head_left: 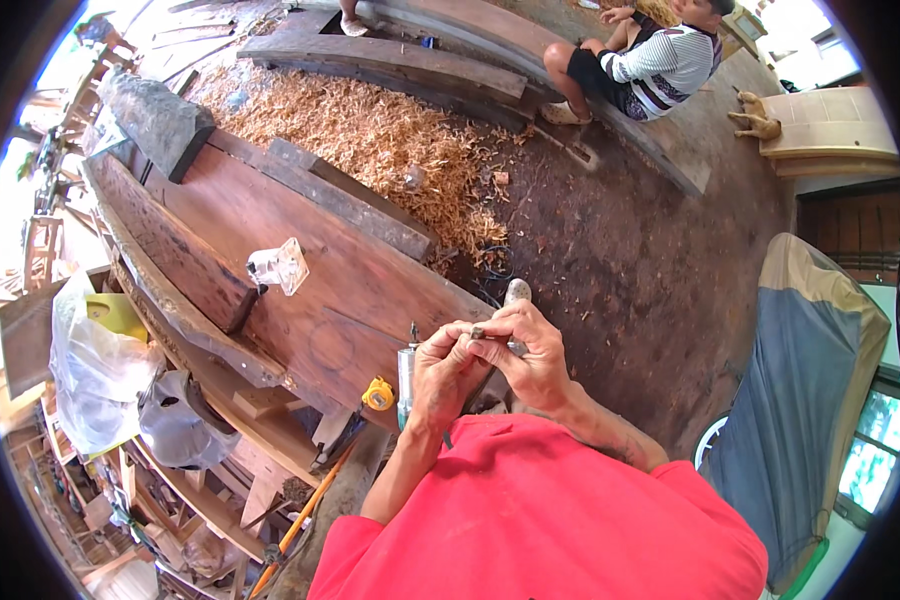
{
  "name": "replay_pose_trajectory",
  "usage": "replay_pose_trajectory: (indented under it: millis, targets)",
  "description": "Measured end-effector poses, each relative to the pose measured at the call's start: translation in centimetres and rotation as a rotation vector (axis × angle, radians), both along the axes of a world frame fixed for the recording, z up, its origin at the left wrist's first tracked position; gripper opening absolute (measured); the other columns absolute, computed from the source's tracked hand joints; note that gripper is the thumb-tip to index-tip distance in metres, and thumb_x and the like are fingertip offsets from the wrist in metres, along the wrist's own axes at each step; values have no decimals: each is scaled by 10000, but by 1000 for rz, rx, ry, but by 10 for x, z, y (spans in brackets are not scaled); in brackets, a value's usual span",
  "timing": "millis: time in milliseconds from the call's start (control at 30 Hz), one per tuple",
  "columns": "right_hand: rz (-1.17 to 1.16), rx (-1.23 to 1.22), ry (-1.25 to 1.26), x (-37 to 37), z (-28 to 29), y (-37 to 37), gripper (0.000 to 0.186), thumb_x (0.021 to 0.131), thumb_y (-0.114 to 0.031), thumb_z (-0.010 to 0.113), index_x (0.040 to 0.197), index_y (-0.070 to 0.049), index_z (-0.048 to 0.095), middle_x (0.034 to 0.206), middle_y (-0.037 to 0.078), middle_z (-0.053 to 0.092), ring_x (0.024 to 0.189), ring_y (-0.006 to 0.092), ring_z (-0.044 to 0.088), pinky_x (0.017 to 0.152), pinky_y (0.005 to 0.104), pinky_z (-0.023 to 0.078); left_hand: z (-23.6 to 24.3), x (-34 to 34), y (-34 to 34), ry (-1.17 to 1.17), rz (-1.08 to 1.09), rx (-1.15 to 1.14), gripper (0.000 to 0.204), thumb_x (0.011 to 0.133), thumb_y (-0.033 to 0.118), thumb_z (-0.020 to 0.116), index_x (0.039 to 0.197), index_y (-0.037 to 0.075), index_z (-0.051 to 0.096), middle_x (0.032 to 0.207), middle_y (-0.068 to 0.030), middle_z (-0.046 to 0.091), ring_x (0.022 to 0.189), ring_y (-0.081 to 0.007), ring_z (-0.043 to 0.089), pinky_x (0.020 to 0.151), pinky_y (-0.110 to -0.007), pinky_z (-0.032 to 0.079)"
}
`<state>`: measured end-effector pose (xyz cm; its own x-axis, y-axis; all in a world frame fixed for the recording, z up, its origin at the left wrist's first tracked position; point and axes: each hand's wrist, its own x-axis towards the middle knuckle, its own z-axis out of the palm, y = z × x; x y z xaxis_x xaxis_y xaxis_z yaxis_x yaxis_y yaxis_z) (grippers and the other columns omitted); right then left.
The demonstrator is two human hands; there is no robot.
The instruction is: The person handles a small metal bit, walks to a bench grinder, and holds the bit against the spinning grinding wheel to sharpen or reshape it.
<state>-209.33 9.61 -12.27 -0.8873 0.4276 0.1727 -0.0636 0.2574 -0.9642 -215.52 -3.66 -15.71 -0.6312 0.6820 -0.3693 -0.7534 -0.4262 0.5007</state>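
At the centre a small piece [478,333] shows dull grey-brown, with a plain, bright red shirt [536,510] at six o'clock and a yellow tape measure [378,394] at seven. Toward nine o'clock the tabletop [315,325] is reddish brown with darker streaks, while the wood shavings [340,130] at eleven are pale golden tan. Between one and two, a white top [665,62] bears dark stripes over black shorts [620,82], a dog [757,122] is tan at two, and between three and four a cover [785,400] is blue-grey edged with beige.
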Motion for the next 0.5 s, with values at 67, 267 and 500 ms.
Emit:
replay_pose_trajectory:
  millis: [67,267,500]
  targets:
    - [4,0,-6,-1,2,1,176,832,-85,775,973,-43,678,914,60,612,813,169,620,702,280,502,-1,1,-2,-30,8,-13,127,935,125,675,1017,30,659,969,-27,656,858,-109,593,824,-269,508]
    - [6,-241,-131,-2,5,-2,166,841,-107,775,949,-39,669,918,53,611,804,163,608,773,277,476,5,0,-4,-60,-14,0,126,932,133,679,1016,41,660,947,-13,642,855,-108,587,827,-271,499]
    - [-26,31,-72,-3,14,2,173,832,-59,774,944,-15,650,945,55,623,826,135,598,737,260,494,13,-12,-10,452,67,-365,112,919,56,667,1001,-20,674,1016,-68,638,906,-131,612,839,-249,476]
